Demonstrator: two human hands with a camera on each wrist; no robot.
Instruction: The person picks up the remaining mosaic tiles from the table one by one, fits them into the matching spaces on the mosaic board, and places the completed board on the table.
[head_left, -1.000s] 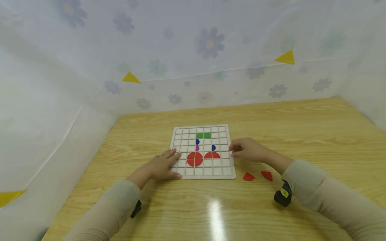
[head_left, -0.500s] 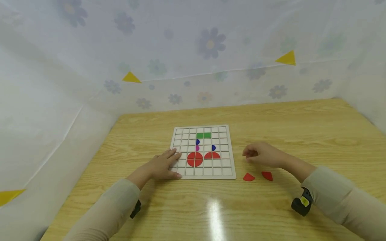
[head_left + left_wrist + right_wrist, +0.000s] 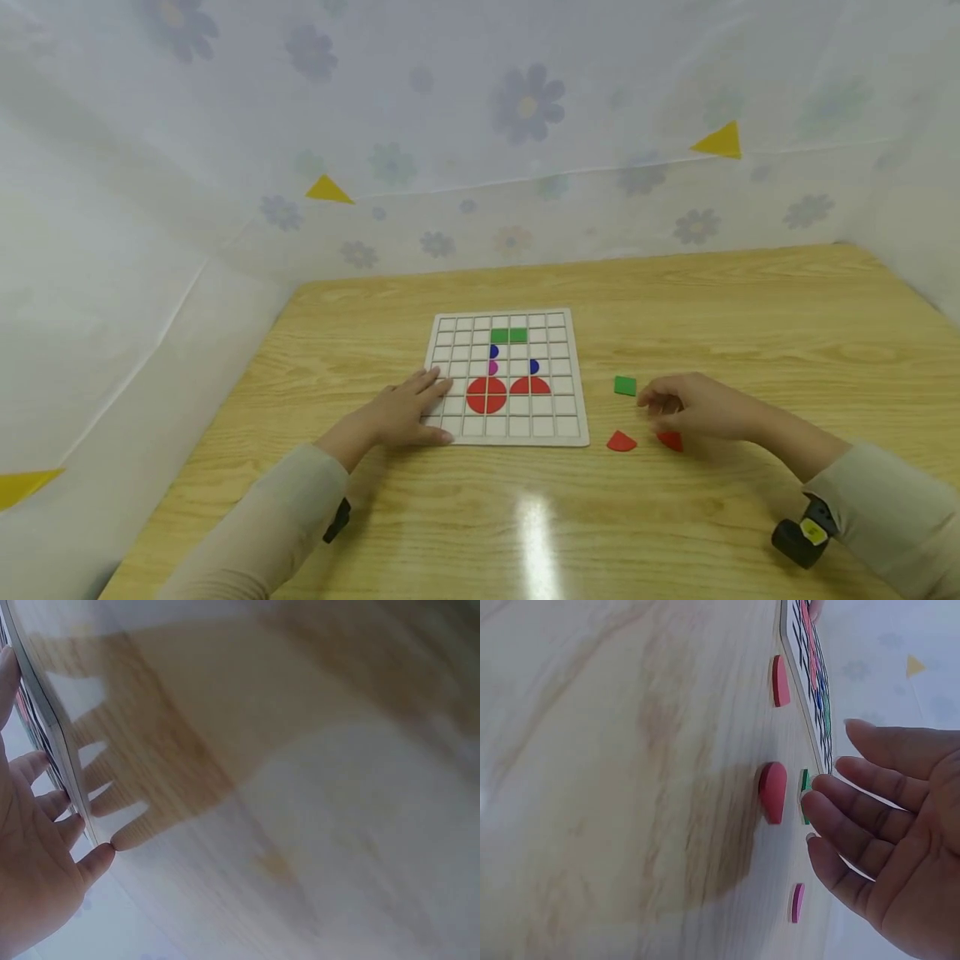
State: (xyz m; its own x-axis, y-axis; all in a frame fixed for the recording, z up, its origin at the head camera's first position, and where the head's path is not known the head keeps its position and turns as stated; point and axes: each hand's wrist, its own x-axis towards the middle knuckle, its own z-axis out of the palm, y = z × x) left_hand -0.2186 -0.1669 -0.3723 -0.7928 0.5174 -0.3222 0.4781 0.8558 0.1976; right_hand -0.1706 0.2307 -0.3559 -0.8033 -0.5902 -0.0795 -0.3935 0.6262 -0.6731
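Nearest me, black wrist devices (image 3: 801, 543) sit under my pale sleeves (image 3: 877, 517), over the wood-grain table (image 3: 420, 533). A flat red quarter-circle piece (image 3: 621, 442) lies by the near right corner of the white square gridded board (image 3: 541, 427); a second red piece (image 3: 670, 442) is partly hidden by my right hand (image 3: 701, 406). That hand is relaxed, fingers loosely bent and free of any piece. My left hand (image 3: 405, 411) has its fingers spread over the board's left edge. Right wrist view: a thin magenta piece (image 3: 798, 903) on the table, near my fingers. A green four-sided tile (image 3: 626, 386) lies between right hand and board. On the board, near to far: red circle (image 3: 477, 403) of four quarters, red half-circle (image 3: 521, 387) beside it, magenta half-disc (image 3: 492, 367), two blue half-discs (image 3: 534, 366), two green tiles (image 3: 499, 335) side by side. Beyond: flower-print white sheet (image 3: 465, 229), yellow triangles (image 3: 720, 142).
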